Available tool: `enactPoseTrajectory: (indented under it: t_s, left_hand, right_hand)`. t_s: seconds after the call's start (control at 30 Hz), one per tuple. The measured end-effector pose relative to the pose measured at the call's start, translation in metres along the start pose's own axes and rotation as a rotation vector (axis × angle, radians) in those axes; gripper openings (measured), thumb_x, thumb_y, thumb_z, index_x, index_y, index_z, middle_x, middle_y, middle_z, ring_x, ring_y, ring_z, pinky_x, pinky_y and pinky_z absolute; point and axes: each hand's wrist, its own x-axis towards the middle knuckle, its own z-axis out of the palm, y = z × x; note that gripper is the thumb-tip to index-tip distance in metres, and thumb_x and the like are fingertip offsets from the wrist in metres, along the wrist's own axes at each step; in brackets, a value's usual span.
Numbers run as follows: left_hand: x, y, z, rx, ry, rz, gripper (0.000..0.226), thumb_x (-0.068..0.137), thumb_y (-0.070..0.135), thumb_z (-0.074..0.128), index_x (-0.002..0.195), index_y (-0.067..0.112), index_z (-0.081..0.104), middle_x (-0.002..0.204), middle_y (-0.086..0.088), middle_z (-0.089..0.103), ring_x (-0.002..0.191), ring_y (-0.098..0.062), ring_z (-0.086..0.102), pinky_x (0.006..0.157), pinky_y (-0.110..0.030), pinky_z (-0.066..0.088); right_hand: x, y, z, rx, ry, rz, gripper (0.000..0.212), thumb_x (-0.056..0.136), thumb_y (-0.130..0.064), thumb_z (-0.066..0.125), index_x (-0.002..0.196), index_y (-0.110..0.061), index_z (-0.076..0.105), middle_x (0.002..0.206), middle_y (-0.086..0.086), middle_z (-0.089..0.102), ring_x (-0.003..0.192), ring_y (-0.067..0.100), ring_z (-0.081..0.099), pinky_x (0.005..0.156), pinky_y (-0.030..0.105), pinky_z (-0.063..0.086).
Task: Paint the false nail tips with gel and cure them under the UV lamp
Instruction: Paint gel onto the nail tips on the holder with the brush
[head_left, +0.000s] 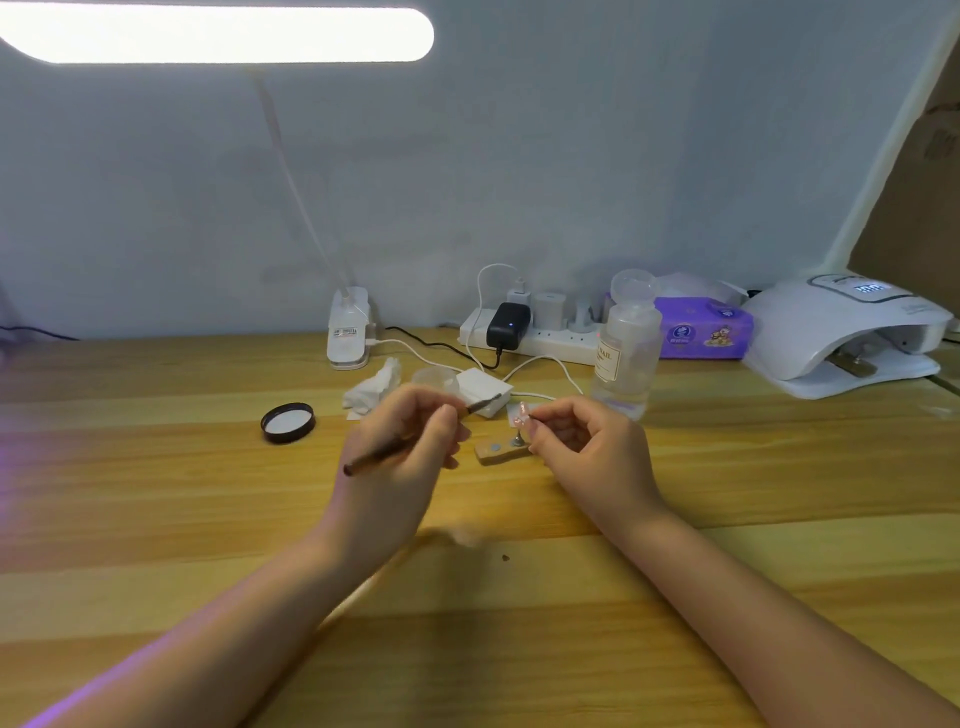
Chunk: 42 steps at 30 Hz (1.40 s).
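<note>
My left hand (402, 452) grips a thin dark gel brush (384, 454), its tip pointing right toward a pink false nail tip (521, 413). That tip sits on a small metal stand rising from a wooden holder block (500, 451) on the table. My right hand (587, 441) pinches the nail tip at its right side with thumb and forefinger. The white UV lamp (841, 332) stands at the far right with its display lit, and another holder lies inside its opening.
A black jar lid (287, 422) lies left of my hands. A crumpled tissue (374, 387), a small white box (485, 388) and a clear bottle (626, 358) stand behind. A power strip (540, 338), a purple tissue pack (704, 327) and a desk lamp base (349, 332) line the wall.
</note>
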Motion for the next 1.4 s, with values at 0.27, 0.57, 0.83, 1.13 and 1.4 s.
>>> enactPoseTrajectory:
  t_s: [0.27,0.57,0.83,1.13,1.4]
  left_hand:
    - [-0.011,-0.003,0.006,0.085,-0.017,0.112,0.012,0.091,0.033,0.057,0.099,0.033,0.067,0.086,0.010,0.072,0.078,-0.015,0.070,0.069,-0.030,0.058]
    - [-0.013,-0.001,0.006,0.065,-0.051,0.105,0.014,0.089,0.032,0.056,0.091,0.025,0.069,0.080,0.004,0.072,0.072,-0.011,0.067,0.065,-0.028,0.056]
    - [-0.013,-0.001,0.008,0.108,-0.014,0.131,0.014,0.091,0.033,0.058,0.101,0.028,0.068,0.089,0.012,0.073,0.081,-0.009,0.070,0.071,-0.025,0.057]
    - [-0.015,0.003,0.008,0.076,0.006,0.151,0.014,0.090,0.030,0.056,0.095,0.025,0.067,0.085,0.008,0.073,0.078,-0.009,0.069,0.069,-0.027,0.057]
    - [-0.017,0.003,0.006,0.102,-0.061,0.143,0.014,0.089,0.028,0.056,0.092,0.027,0.069,0.083,0.007,0.073,0.080,-0.012,0.069,0.069,-0.028,0.055]
  right_hand:
    - [0.000,0.001,0.000,-0.019,-0.020,0.006,0.010,0.085,-0.011,0.070,0.094,-0.016,0.071,0.081,-0.002,0.071,0.076,0.009,0.067,0.072,0.032,0.058]
    - [0.001,0.001,-0.001,-0.017,-0.026,-0.003,0.010,0.085,-0.011,0.069,0.092,-0.018,0.071,0.080,-0.001,0.072,0.076,0.010,0.068,0.073,0.032,0.058]
    - [0.001,0.001,0.001,-0.032,-0.013,-0.012,0.009,0.084,-0.010,0.070,0.093,-0.013,0.072,0.079,0.000,0.072,0.074,0.011,0.068,0.073,0.034,0.058]
    - [0.001,0.001,0.002,-0.003,0.005,-0.011,0.008,0.083,-0.009,0.071,0.090,-0.012,0.073,0.077,0.001,0.072,0.072,0.011,0.067,0.072,0.029,0.057]
    - [0.001,0.000,0.001,-0.021,-0.017,-0.017,0.010,0.084,-0.006,0.069,0.092,-0.012,0.072,0.079,0.000,0.072,0.073,0.009,0.068,0.072,0.027,0.057]
